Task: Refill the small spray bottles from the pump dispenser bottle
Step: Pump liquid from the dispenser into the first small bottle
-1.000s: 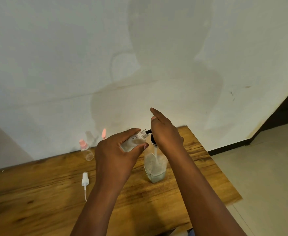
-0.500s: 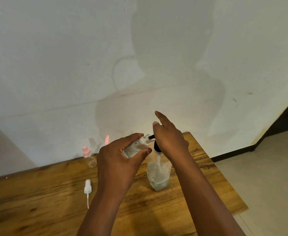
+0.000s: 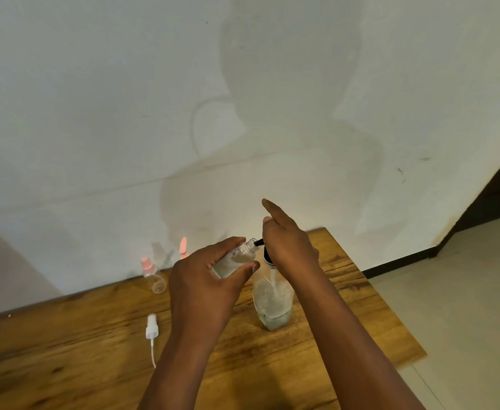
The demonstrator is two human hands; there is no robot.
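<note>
1. Head view. Pump dispenser bottle [image 3: 273, 303] upright on wooden table [image 3: 346, 329], near the middle of the frame, at about 5 o'clock from the hands' meeting point; clear body, a low level of pale liquid at the bottom, black pump head mostly hidden under the right hand.
2. Right hand [image 3: 287, 247] resting over the pump head, palm down; index finger stretched straight toward 11 o'clock, remaining fingers loosely bent over the top. Hard to tell whether wrapped round the pump or only pressing on it.
3. Black nozzle [image 3: 259, 241] poking out from under the right hand toward 9 o'clock, meeting the open neck of the small spray bottle [image 3: 236, 257].
4. Small spray bottle tilted, neck up toward 2 o'clock, uncapped, partly filled with pale liquid; gripped by left hand [image 3: 204, 288], thumb beneath and fingers curled over the top.
5. White spray cap [image 3: 151, 329] with its thin dip tube lying flat on the table at 7 o'clock from the left hand, well apart from it.
6. Pink-capped bottle [image 3: 153, 276] standing at the far table edge by the wall [image 3: 124, 113], at 10 o'clock from the left hand.
7. Second clear bottle [image 3: 160, 254] just beside it toward 1 o'clock, faint and blurred; loose pink cap [image 3: 183, 247] farther toward 3 o'clock, against the wall.
</note>
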